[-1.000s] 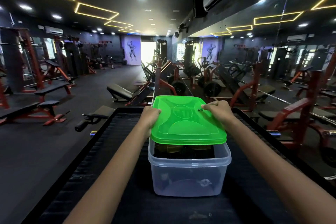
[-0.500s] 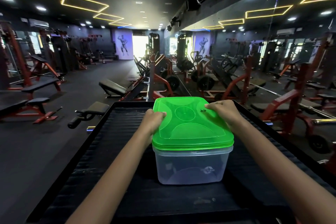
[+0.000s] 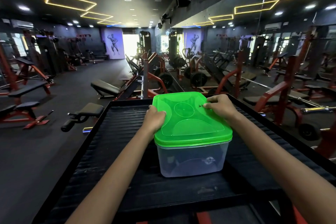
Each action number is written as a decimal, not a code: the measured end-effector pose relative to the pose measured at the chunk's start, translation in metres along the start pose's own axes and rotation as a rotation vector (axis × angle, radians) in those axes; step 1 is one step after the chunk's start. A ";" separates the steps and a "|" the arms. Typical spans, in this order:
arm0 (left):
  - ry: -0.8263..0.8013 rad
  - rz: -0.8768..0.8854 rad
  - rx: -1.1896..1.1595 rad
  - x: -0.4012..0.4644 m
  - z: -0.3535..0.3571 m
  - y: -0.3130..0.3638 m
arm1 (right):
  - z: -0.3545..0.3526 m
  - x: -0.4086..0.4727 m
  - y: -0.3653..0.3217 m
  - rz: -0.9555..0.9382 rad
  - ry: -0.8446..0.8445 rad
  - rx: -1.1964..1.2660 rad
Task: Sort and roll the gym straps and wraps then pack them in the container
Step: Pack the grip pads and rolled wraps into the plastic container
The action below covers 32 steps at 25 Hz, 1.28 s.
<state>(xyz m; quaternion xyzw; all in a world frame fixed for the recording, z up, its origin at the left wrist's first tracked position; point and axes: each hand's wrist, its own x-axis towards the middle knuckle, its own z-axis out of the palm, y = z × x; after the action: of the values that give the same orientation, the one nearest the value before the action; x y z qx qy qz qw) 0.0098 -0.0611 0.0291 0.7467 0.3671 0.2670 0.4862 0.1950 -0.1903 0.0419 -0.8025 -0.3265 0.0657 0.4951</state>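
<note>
A clear plastic container (image 3: 192, 160) stands on a black ribbed platform (image 3: 116, 147). A bright green lid (image 3: 190, 125) sits flat on top of it and covers the opening. My left hand (image 3: 154, 119) grips the lid's left edge with curled fingers. My right hand (image 3: 219, 105) presses on the lid's far right corner, fingers bent over the rim. The straps and wraps inside are hidden; only dim shapes show through the clear wall.
The platform has a raised black rim (image 3: 87, 140). A padded roller handle (image 3: 80, 117) juts out at its left. Red-framed benches (image 3: 23, 109) and weight machines (image 3: 283, 100) fill the gym floor; a mirror wall runs on the right.
The lid came down from a tilted, raised position onto the container and now lies shut on it. Both hands stayed on the lid. The camera view shifted slightly.
</note>
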 end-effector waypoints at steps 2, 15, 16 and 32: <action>-0.012 0.003 0.064 0.007 0.001 -0.002 | 0.001 0.004 -0.002 -0.023 -0.017 -0.072; -0.118 0.072 0.477 0.059 0.003 0.010 | 0.021 0.047 -0.005 -0.136 -0.136 -0.380; -0.126 0.078 0.493 0.063 0.004 0.010 | 0.023 0.053 -0.004 -0.140 -0.149 -0.393; 0.162 0.137 0.384 0.131 0.002 0.003 | 0.044 0.115 0.006 -0.066 -0.213 -0.350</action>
<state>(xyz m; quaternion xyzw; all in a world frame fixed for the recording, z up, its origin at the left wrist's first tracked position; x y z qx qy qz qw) 0.0895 0.0428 0.0369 0.8248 0.3974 0.2837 0.2850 0.2684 -0.0911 0.0403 -0.8538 -0.4094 0.0761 0.3125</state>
